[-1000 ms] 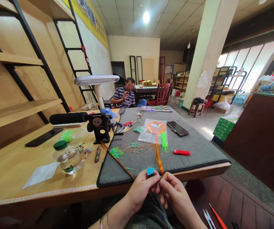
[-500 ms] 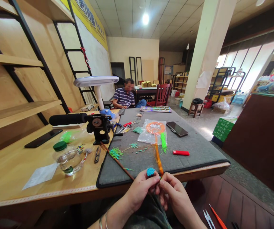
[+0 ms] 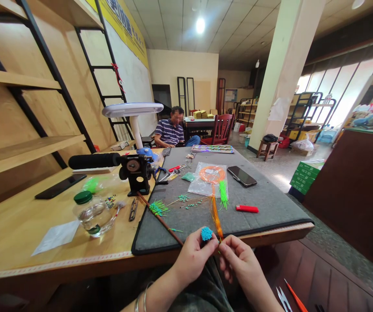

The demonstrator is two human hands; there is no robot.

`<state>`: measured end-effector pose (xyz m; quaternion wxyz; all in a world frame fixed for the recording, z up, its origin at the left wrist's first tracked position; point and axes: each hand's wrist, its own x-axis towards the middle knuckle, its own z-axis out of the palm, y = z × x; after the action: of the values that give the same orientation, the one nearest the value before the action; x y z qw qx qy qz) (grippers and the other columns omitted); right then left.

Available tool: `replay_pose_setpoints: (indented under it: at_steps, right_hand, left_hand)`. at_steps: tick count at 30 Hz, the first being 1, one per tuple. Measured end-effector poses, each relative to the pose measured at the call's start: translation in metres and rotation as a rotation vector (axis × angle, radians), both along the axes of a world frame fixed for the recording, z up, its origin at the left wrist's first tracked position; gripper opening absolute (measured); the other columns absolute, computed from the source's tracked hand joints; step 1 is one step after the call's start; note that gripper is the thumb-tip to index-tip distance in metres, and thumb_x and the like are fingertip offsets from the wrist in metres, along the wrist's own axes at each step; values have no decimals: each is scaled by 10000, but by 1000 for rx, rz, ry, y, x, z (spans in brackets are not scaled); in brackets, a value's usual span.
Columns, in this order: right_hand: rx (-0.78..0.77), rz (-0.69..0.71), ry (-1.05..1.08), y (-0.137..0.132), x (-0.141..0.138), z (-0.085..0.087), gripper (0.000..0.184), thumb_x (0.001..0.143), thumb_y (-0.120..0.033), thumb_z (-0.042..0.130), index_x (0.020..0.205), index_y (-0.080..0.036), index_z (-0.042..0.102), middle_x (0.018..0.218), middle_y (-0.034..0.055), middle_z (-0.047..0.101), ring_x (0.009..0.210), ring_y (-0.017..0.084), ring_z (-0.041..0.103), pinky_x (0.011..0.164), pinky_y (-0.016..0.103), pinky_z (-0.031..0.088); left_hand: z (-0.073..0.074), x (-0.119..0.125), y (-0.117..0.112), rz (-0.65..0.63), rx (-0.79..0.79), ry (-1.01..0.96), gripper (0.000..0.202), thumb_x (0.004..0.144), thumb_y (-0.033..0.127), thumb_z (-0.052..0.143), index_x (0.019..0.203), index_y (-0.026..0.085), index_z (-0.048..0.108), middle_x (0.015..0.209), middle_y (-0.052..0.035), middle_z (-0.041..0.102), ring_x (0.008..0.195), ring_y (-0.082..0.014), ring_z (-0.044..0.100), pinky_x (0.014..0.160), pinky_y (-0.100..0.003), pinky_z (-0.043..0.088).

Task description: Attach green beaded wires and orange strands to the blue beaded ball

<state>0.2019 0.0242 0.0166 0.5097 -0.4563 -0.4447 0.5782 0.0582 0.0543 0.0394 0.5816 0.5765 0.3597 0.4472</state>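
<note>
My left hand (image 3: 193, 253) is closed round the base of a blue beaded cluster (image 3: 206, 233), whose rounded top shows above the fingers. Right beside it, my right hand (image 3: 240, 258) pinches a thin thread (image 3: 219, 243) between thumb and forefinger; where its far end runs is hidden by the fingers. Both hands are just in front of the table edge, above my lap. Behind them a bundle of orange threads (image 3: 217, 219) hangs down the mat from a coil in a clear plastic bag (image 3: 194, 186). Bright green strands (image 3: 223, 195) lie on that bag.
On the grey mat (image 3: 254, 195) lie a red lighter (image 3: 247, 209), a phone (image 3: 242, 175) and a stick with green strands (image 3: 158, 208). A black hand-cranked device (image 3: 139, 177), a water bottle (image 3: 93, 216) and a lamp (image 3: 132, 109) stand left. A person (image 3: 170, 130) sits beyond the table.
The blue cluster has tilted so that more of its top faces me. My right hand has shifted slightly right, still pinching beside the left. The view has moved a little.
</note>
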Motion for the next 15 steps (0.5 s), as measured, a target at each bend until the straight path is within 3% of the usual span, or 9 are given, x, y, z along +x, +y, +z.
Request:
replay_pose_setpoints:
  at_steps: [15]
  right_hand:
    - [45, -61, -104, 2, 3, 2, 541, 690, -719, 620, 687, -194, 492, 444, -65, 521, 331, 46, 385, 342, 156, 264]
  left_hand:
    - [4, 4, -3, 58, 152, 114, 215, 776, 320, 646, 667, 135, 634, 618, -32, 601, 610, -159, 528, 614, -258, 440]
